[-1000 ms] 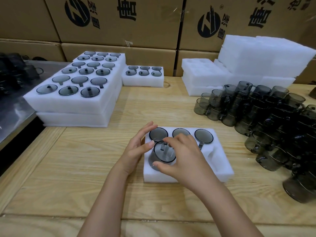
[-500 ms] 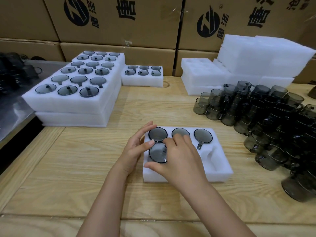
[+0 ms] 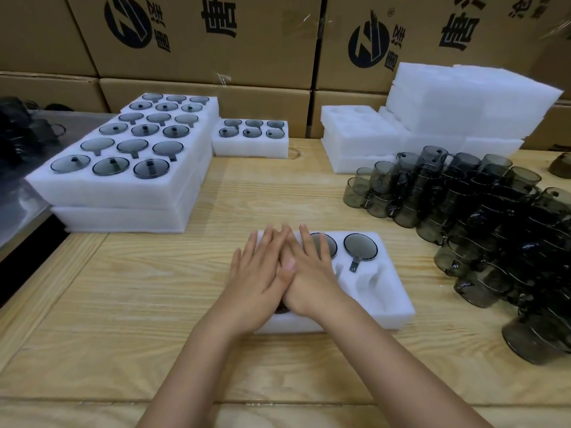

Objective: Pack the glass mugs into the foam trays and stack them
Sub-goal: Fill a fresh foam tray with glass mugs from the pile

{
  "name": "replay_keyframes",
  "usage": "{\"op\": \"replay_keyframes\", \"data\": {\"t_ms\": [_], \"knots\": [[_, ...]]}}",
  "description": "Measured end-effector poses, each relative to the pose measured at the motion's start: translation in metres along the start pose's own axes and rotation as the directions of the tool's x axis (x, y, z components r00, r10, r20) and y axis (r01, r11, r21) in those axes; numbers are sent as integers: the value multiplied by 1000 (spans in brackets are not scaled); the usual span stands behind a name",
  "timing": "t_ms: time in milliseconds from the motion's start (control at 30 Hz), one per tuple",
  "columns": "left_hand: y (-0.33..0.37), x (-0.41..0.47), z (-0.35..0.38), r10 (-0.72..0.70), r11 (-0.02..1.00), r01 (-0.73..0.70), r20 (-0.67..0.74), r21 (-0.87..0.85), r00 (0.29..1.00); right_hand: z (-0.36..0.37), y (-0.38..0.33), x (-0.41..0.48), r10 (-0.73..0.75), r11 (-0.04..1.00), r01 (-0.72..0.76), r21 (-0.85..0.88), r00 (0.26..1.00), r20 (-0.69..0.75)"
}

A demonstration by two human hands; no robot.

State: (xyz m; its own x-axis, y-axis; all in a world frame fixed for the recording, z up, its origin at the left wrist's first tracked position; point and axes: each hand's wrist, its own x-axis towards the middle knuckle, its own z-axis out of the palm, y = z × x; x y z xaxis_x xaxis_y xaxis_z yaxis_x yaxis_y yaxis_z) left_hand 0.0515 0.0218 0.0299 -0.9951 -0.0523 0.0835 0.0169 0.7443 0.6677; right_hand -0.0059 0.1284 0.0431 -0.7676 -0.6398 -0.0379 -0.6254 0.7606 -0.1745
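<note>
Right hand [image 3: 309,273] released its grip on the mug. It & left hand [image 3: 259,273] now lie flat, holding nothing, pressing the mug into foam tray [image 3: 386,291], near-left pocket. Prob. seated; 2 pockets empty.

Beneath your flat left hand [image 3: 258,274] and right hand [image 3: 319,281], the foam tray [image 3: 390,299] is white, matt, finely grainy foam. Just right of your right hand, a mug [image 3: 360,246] seated in it is smoky grey glass, smooth and glossy. Farther right, the heap of loose mugs [image 3: 482,217] is the same dark see-through glass, with bright glints. The table [image 3: 123,304] under your wrists is pale matt wood with clear grain. Beyond your fingertips, the cartons [image 3: 216,54] are brown matt cardboard. Far to the left of your left hand, a metal surface [image 3: 18,208] has a dull sheen.
</note>
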Motion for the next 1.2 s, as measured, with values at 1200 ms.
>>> {"op": "replay_keyframes", "data": {"t_ms": [1200], "knots": [[-22, 15, 13, -72, 654, -130, -233, -745, 970, -20, 135, -104, 585, 750, -650, 126, 561, -586]]}}
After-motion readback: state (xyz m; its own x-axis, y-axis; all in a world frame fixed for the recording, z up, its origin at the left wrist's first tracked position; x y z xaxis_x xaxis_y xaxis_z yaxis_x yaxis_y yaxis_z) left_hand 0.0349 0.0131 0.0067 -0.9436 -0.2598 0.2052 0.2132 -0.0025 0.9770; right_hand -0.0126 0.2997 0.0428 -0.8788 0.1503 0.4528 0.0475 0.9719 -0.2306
